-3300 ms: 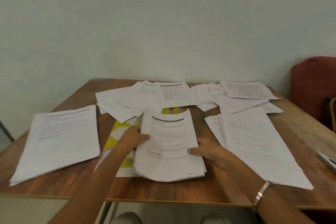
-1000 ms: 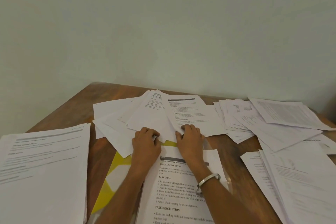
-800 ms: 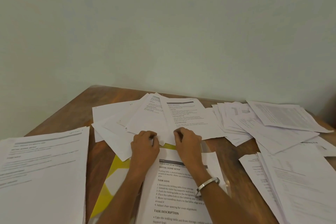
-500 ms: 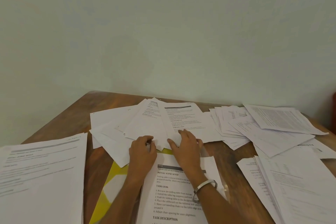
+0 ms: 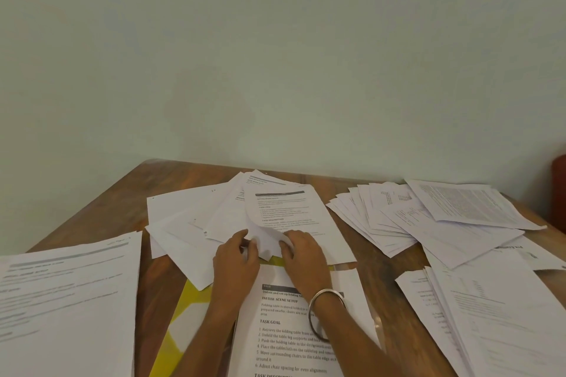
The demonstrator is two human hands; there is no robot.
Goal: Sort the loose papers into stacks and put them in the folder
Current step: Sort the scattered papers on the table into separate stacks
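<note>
Loose white papers [image 5: 220,217] lie fanned at the middle back of the wooden table [image 5: 183,177]. My left hand [image 5: 235,257] and my right hand [image 5: 303,257] both pinch the near edge of the sheets there, lifting a corner between them. Below my hands a printed stack [image 5: 288,330] lies on a yellow and clear folder [image 5: 180,315]. A thick stack [image 5: 64,303] sits at the left, another stack [image 5: 502,321] at the right.
More fanned papers [image 5: 398,217] spread over the back right of the table. A red chair back [image 5: 560,190] shows at the right edge. A pale wall stands right behind the table.
Both hands left the printed stack and reached forward to the fanned sheets; the near edge of those sheets is now lifted and curled between the fingers. The camera came closer.
</note>
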